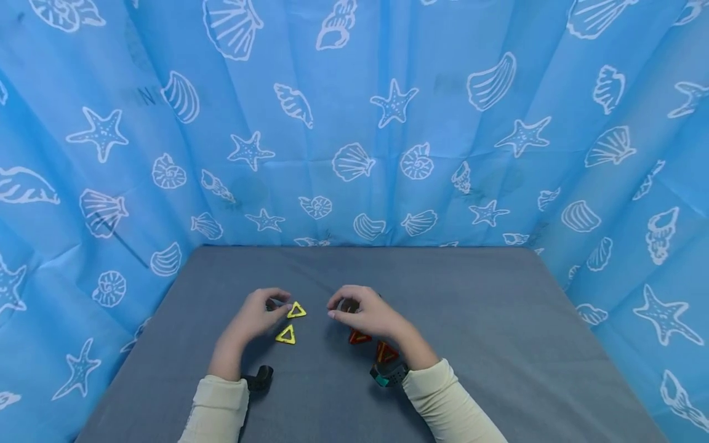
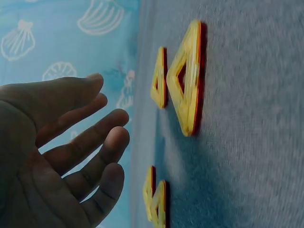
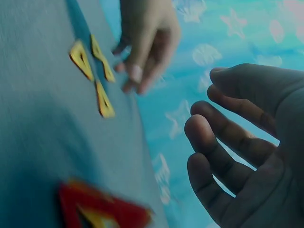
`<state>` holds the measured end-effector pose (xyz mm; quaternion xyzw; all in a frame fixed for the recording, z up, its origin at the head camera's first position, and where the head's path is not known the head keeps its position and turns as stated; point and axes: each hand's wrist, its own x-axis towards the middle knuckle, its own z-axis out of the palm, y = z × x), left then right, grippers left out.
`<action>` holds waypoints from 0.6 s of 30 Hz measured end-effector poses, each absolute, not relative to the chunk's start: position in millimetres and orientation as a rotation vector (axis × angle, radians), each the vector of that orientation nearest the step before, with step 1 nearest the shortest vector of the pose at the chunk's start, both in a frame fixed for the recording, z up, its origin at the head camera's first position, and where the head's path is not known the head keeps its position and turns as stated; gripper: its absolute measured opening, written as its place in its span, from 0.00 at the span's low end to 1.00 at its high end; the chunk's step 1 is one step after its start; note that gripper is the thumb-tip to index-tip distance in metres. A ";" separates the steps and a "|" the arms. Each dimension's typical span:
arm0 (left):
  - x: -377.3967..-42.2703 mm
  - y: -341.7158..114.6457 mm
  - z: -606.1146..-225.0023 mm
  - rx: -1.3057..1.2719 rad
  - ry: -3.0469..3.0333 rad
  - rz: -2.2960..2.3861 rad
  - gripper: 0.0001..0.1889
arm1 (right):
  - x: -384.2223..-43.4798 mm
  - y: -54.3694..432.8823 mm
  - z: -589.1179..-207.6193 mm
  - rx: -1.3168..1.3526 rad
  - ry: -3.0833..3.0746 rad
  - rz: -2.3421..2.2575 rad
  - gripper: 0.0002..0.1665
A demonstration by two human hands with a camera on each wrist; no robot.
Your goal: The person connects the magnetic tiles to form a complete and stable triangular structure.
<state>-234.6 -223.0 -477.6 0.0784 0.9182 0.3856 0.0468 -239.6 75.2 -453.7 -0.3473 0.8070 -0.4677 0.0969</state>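
My left hand (image 1: 260,315) hovers with loosely bent fingers beside a yellow triangular tile (image 1: 297,315). Nearer to me lies a second yellow triangular tile (image 1: 293,335); both have open centres. In the left wrist view, a gap separates the fingers from the closest yellow tile (image 2: 192,85), and nothing is held. Across from it my right hand (image 1: 372,312) floats above the table, its curved fingers empty. Below its palm and wrist are two red triangular tiles, one (image 1: 352,338) partly covered by the hand, the other (image 1: 380,352) near the wrist.
A grey cloth-covered table (image 1: 471,307) spreads under both hands. Behind it and at the sides hangs a blue curtain (image 1: 354,203) with white shell and starfish prints. Black devices (image 1: 259,378) are strapped to the wrists.
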 end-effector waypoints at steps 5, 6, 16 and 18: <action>-237.6 -229.6 -481.3 0.196 2.808 1.163 0.17 | -234.8 43.7 -464.4 -1.043 2.370 -1.343 0.09; -238.4 -230.6 -482.4 0.194 2.813 1.154 0.17 | -234.6 37.6 -467.6 -1.040 2.367 -1.337 0.09; -241.5 -246.6 -493.6 0.220 2.835 1.171 0.16 | -236.7 -9.2 -495.4 -0.986 2.380 -1.220 0.20; -241.2 -250.8 -495.5 0.209 2.834 1.190 0.16 | -236.9 -15.7 -496.8 -0.990 2.424 -1.157 0.22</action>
